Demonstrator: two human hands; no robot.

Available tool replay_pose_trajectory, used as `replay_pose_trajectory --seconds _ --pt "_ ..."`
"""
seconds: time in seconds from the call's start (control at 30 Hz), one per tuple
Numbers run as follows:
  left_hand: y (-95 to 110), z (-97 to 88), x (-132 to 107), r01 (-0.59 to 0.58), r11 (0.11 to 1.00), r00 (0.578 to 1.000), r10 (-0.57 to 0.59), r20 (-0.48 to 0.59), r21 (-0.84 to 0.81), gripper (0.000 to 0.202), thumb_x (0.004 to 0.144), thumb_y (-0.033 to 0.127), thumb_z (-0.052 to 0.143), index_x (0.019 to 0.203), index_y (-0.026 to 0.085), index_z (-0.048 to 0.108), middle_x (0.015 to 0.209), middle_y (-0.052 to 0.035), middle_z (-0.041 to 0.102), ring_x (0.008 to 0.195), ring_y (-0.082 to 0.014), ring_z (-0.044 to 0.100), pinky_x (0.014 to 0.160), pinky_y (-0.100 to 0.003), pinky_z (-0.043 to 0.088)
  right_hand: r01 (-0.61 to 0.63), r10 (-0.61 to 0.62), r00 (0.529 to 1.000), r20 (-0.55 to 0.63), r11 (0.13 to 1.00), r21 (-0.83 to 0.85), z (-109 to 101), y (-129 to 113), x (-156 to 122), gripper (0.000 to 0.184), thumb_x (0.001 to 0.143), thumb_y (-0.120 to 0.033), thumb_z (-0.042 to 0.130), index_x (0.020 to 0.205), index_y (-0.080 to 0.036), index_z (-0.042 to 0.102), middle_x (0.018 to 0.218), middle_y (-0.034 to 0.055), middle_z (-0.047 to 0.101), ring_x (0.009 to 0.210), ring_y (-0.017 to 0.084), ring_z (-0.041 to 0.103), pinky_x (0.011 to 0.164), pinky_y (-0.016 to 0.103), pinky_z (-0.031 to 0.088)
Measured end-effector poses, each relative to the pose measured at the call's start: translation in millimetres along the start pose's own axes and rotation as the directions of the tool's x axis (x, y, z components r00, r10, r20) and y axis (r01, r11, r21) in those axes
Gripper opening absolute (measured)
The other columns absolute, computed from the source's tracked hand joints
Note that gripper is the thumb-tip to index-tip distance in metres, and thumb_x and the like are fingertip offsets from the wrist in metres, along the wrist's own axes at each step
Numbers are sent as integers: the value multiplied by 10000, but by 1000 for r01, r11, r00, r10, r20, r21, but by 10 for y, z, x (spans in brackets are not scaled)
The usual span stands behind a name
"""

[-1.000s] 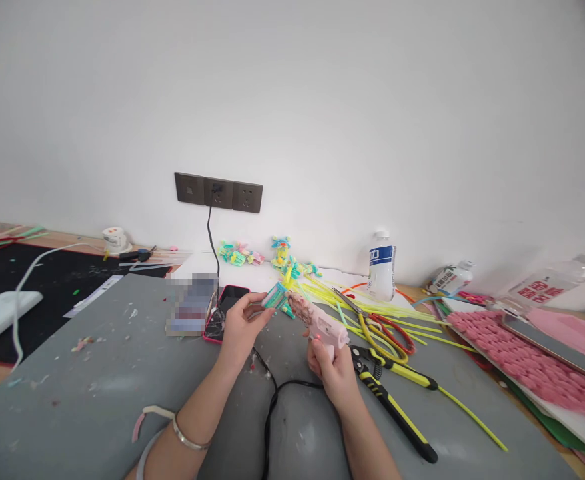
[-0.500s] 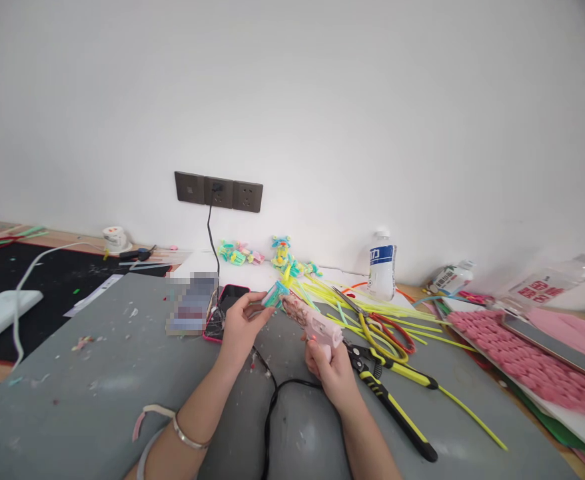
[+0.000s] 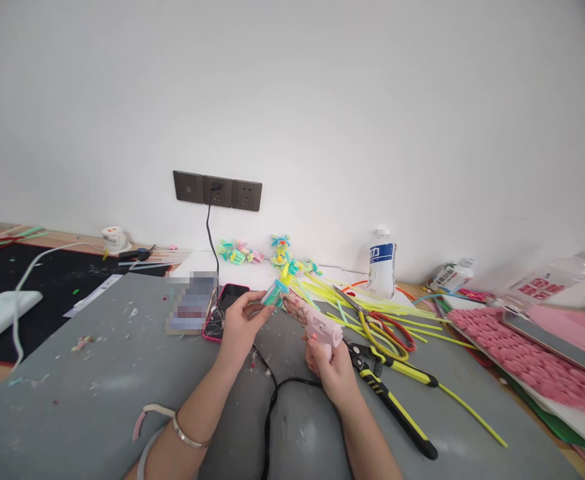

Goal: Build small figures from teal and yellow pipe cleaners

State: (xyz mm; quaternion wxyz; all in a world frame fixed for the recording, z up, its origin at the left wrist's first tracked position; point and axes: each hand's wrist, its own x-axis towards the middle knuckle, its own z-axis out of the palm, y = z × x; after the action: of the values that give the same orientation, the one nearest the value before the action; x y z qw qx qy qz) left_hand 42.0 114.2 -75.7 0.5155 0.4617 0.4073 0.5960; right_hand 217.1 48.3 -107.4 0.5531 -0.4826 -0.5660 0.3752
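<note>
My right hand [image 3: 328,363] is closed round the handle of a pink glue gun [image 3: 320,325], its nozzle end caked with reddish-brown residue and pointing up to the left. Between the thumb and fingers of my left hand [image 3: 242,320] is a small teal-and-white craft piece [image 3: 274,293]. The glue gun's tip meets or nearly meets this piece; whether they touch I cannot tell. Just right of my right hand lie yellow-and-black pliers [image 3: 397,400] and scissors [image 3: 372,323] with yellow and red handles.
Yellow pipe cleaners [image 3: 412,313] spread behind the tools. Colourful pipe-cleaner figures [image 3: 281,250] are by the wall, near a white bottle [image 3: 382,263]. A pink-edged phone [image 3: 233,291] lies left of my hands. A black cable [image 3: 271,413] crosses the grey mat [image 3: 97,373]. Pink knitting [image 3: 517,353] is at right.
The hands, glue gun and craft piece stay almost in place. The teal piece seems turned very slightly; the whole view shifts a little.
</note>
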Motion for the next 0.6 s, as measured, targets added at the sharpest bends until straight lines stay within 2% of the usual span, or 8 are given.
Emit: replay_pose_trajectory --seconds 0.33,0.6 --pt "-1 -2 -6 13 1000 1000 -12 22 -4 355 608 314 823 910 154 729 896 -67 740 784 -185 672 702 -285 544 -29 30 999 -27 999 41 -11 67 3 423 869 -590 562 747 -186 545 497 -67 322 423 81 243 391 223 197" --pt "-29 -10 9 35 998 999 -34 12 -56 337 610 306 833 894 158 729 883 -58 746 772 -173 671 696 -264 531 10 -10 999 39 1000 -2 -7 10 7 421 874 -591 553 778 -182 544 494 -69 349 420 78 266 391 217 220"
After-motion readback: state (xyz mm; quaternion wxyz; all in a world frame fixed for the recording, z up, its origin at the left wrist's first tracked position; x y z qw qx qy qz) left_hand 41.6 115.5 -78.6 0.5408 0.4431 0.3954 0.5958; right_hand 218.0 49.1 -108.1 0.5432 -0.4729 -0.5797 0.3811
